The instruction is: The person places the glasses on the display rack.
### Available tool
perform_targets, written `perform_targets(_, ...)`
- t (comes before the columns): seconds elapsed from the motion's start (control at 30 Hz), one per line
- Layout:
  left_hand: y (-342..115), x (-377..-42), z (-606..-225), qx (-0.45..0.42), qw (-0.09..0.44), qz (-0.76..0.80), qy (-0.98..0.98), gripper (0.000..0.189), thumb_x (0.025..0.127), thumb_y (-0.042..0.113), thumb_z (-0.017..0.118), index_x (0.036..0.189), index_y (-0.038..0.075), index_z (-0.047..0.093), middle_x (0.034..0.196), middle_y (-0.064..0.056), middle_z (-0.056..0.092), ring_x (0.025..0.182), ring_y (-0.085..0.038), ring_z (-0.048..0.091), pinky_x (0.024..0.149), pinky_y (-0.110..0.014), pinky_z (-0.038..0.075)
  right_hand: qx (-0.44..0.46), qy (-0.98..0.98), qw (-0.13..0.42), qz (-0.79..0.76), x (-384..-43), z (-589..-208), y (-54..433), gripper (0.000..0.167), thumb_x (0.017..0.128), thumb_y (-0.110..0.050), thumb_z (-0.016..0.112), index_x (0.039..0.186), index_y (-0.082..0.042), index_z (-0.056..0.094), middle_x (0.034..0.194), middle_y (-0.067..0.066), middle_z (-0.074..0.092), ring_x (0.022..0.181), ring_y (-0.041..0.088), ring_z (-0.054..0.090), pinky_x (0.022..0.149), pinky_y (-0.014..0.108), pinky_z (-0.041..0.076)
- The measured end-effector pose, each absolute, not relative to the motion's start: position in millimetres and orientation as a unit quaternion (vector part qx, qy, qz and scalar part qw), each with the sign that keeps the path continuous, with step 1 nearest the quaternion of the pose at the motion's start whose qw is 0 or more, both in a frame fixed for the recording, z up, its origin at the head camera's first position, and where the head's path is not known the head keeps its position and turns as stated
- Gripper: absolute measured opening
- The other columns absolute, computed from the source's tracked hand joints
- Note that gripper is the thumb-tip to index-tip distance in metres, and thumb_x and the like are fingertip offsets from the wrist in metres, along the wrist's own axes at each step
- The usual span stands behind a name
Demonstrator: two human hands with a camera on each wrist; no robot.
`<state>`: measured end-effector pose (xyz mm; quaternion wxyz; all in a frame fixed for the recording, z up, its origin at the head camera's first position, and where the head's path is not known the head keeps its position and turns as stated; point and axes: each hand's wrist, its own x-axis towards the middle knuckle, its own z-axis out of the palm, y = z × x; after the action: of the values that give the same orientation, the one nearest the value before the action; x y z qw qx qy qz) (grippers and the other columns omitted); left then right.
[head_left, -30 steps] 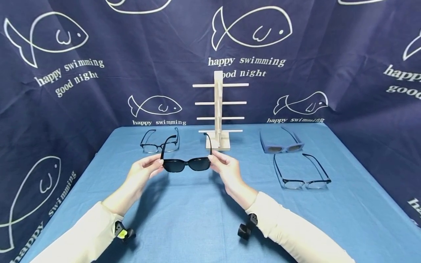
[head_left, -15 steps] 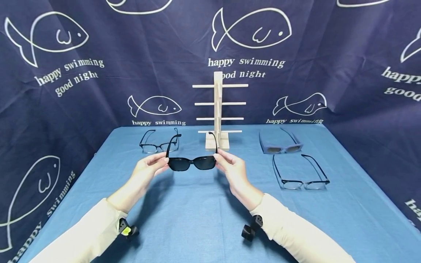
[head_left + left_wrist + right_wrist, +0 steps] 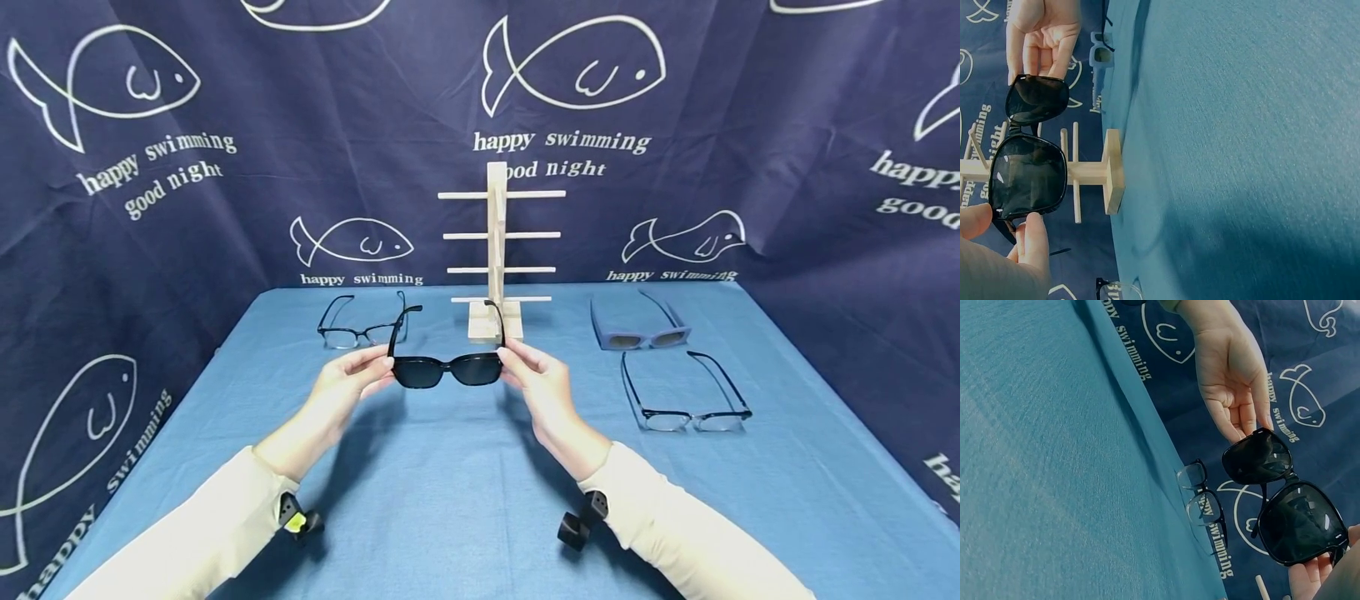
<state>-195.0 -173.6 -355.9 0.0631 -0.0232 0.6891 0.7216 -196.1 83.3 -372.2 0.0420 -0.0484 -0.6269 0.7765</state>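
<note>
Black sunglasses (image 3: 474, 370) with dark lenses are held up over the table, temples unfolded and pointing away from the person. My left hand (image 3: 347, 392) pinches the left end of the frame by its hinge, and my right hand (image 3: 542, 387) pinches the right end the same way. In the left wrist view the sunglasses (image 3: 1027, 175) overlap the wooden stand. The right wrist view shows both lenses of the sunglasses (image 3: 1304, 523) between the two hands. Behind them stands a pale wooden rack (image 3: 497, 242) with several crosswise rods, none bearing glasses.
Clear-lens glasses (image 3: 364, 336) lie at the back left of the blue-covered table (image 3: 450, 500). On the right are lilac sunglasses (image 3: 647, 338) and, nearer, dark half-rim glasses (image 3: 693, 419). A navy fish-print cloth (image 3: 375, 100) hangs behind and at the sides.
Both hands have carried the black sunglasses a little to the right, bringing them closer to in front of the rack. The other glasses and the rack stay put.
</note>
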Motion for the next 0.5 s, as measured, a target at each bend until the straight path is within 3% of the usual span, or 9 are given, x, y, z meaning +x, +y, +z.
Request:
perform_targets(0.13, -172, -196, -356, -0.015, 0.066, 0.729, 0.681, 0.049, 0.096, 0.005, 0.059, 0.139, -0.011, 0.042, 0.098, 0.007, 0.067, 0.088, -0.004, 0.068, 0.097, -0.027, 0.054, -0.051, -0.627, 0.042, 0.776, -196, -373, 87, 0.038, 0.092, -0.01, 0.066, 0.127, 0.005, 0.06, 0.126, 0.026, 0.061, 0.082, 0.007, 0.069, 0.092, 0.035, 0.058)
perform_targets(0.5, -164, -198, -355, -0.018, 0.073, 0.731, 0.678, 0.047, 0.096, 0.005, 0.058, 0.138, -0.011, 0.043, 0.097, 0.006, 0.067, 0.087, -0.004, 0.069, 0.102, -0.033, 0.052, -0.047, -0.628, 0.044, 0.776, -194, -370, 96, 0.04, 0.093, -0.009, 0.064, 0.128, 0.007, 0.057, 0.127, 0.027, 0.059, 0.084, 0.008, 0.069, 0.09, 0.031, 0.059)
